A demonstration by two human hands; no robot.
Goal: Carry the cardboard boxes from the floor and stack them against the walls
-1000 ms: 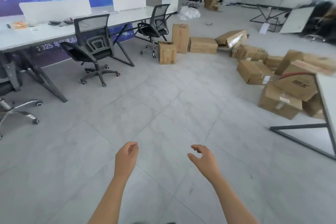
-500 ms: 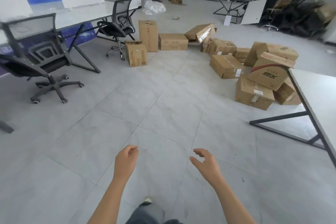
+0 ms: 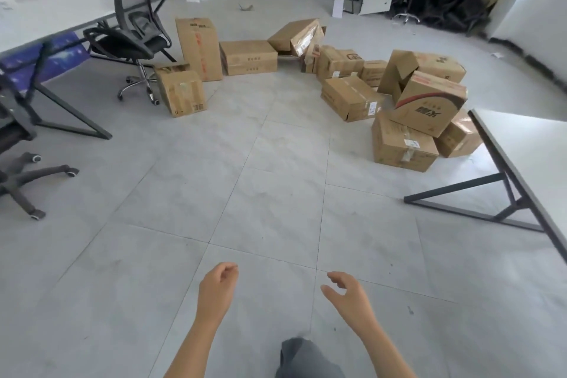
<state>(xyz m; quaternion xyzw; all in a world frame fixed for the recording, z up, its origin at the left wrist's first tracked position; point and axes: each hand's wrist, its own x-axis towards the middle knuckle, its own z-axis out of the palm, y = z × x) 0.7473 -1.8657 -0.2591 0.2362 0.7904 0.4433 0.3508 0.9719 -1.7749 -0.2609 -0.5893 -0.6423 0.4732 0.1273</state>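
The person's left hand (image 3: 216,288) and right hand (image 3: 349,294) are held out over the grey tiled floor (image 3: 276,193). Both are empty, with fingers loosely curled and relaxed, and a grey trouser knee (image 3: 303,356) shows between the forearms. Farther off to the right stands a white table (image 3: 537,147) on a black frame. Past its corner the cardboard boxes (image 3: 349,98) lie scattered on the floor in a loose arc. Some are tipped, and a red-striped box (image 3: 429,104) leans on top of another. At the arc's left end a tall box (image 3: 199,49) stands upright beside an office chair (image 3: 135,37).
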